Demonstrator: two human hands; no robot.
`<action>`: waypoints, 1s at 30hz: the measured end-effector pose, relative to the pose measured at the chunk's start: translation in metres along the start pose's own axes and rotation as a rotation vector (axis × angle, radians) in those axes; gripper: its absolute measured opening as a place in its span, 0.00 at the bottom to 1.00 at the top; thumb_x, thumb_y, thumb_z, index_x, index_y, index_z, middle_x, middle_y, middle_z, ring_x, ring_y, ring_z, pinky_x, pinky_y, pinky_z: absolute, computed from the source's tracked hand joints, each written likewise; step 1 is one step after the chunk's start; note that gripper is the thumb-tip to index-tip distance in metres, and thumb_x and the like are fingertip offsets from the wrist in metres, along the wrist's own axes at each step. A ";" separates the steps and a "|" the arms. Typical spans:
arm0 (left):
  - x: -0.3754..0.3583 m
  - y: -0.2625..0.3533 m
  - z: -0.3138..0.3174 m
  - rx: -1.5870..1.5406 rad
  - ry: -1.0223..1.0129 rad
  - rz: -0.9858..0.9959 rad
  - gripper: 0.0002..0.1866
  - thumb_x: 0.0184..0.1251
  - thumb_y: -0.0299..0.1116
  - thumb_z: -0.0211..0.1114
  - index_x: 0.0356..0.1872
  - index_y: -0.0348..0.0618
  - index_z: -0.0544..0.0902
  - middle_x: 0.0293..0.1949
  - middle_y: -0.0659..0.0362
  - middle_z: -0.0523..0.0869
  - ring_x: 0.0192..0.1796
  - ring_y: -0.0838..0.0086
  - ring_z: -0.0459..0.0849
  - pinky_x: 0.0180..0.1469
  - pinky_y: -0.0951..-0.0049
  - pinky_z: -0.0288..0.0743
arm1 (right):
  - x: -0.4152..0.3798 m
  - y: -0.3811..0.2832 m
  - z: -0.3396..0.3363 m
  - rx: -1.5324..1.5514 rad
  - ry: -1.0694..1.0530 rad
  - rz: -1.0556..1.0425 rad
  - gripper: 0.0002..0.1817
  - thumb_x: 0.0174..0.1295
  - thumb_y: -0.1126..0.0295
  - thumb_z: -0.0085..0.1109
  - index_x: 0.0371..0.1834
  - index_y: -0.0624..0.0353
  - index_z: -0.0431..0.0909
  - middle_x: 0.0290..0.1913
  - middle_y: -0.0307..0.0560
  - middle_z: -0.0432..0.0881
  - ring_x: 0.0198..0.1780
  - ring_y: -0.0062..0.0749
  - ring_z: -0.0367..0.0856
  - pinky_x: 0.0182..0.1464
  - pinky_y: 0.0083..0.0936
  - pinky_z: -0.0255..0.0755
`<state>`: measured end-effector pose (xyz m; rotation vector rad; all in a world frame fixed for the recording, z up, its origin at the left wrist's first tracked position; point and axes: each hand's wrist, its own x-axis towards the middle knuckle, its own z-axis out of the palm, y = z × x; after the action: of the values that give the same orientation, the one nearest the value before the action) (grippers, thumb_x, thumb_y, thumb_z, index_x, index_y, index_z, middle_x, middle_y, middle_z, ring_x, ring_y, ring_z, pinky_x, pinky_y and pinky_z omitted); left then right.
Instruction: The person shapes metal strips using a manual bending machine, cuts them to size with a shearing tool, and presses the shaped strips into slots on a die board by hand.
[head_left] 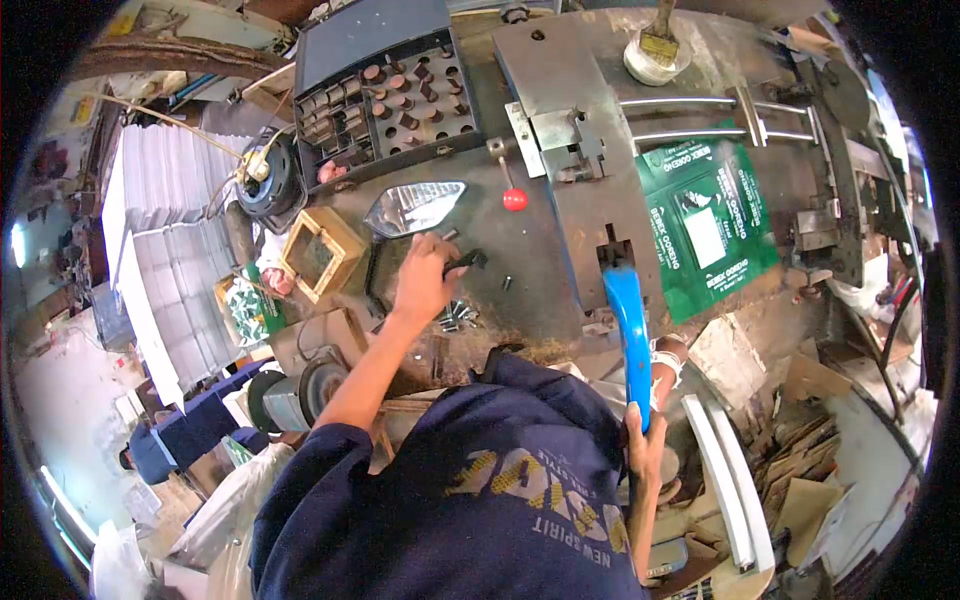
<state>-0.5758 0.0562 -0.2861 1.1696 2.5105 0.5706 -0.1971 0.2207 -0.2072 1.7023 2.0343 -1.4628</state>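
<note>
Blue lever [629, 335] w/ R fingers [655, 432] curled round.

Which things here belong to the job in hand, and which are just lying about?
Likely in use:
blue handle (right hand)
black piece (left hand)
steel block

Likely just lying about:
green sheet
wooden box
white pot

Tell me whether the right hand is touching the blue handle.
Touching. The head view shows the right hand wrapped around the lower end of the blue handle.

Left of the lever [634, 340] lies, apparently, a mirror [415, 207].
</note>
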 end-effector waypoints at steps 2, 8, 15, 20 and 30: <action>-0.007 -0.003 0.009 0.021 -0.004 0.003 0.12 0.52 0.27 0.73 0.38 0.41 0.82 0.49 0.51 0.82 0.52 0.53 0.77 0.54 0.57 0.73 | -0.002 0.011 0.001 0.022 -0.026 0.011 0.27 0.67 0.48 0.59 0.39 0.68 0.80 0.26 0.49 0.78 0.30 0.34 0.74 0.36 0.37 0.70; 0.011 0.035 -0.038 -0.368 0.182 -0.149 0.07 0.62 0.19 0.65 0.41 0.35 0.84 0.38 0.48 0.90 0.40 0.62 0.90 0.45 0.67 0.81 | 0.009 0.018 -0.004 0.106 -0.140 -0.058 0.28 0.64 0.47 0.58 0.42 0.70 0.79 0.31 0.49 0.76 0.37 0.36 0.73 0.46 0.36 0.70; 0.188 0.090 -0.105 -0.259 0.104 0.623 0.15 0.50 0.14 0.64 0.41 0.37 0.86 0.39 0.51 0.89 0.42 0.59 0.88 0.46 0.66 0.80 | 0.005 0.019 -0.002 0.066 -0.139 0.091 0.29 0.69 0.49 0.56 0.54 0.69 0.78 0.42 0.55 0.82 0.45 0.41 0.78 0.54 0.37 0.71; 0.252 0.081 -0.097 -0.164 -0.064 0.704 0.20 0.41 0.13 0.61 0.41 0.38 0.85 0.38 0.52 0.87 0.44 0.56 0.86 0.45 0.62 0.79 | -0.010 -0.028 -0.020 -0.070 -0.076 0.169 0.35 0.68 0.43 0.55 0.54 0.71 0.78 0.47 0.70 0.82 0.51 0.57 0.80 0.57 0.45 0.70; 0.270 0.076 -0.081 -0.035 -0.189 0.727 0.19 0.43 0.16 0.62 0.40 0.41 0.85 0.35 0.53 0.86 0.40 0.54 0.84 0.42 0.59 0.78 | -0.005 -0.032 -0.018 -0.086 -0.068 0.138 0.34 0.64 0.42 0.58 0.35 0.73 0.81 0.25 0.61 0.78 0.30 0.48 0.77 0.39 0.45 0.71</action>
<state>-0.7283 0.2931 -0.2097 2.0174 1.8620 0.6219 -0.2125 0.2330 -0.1766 1.6977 1.8765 -1.3510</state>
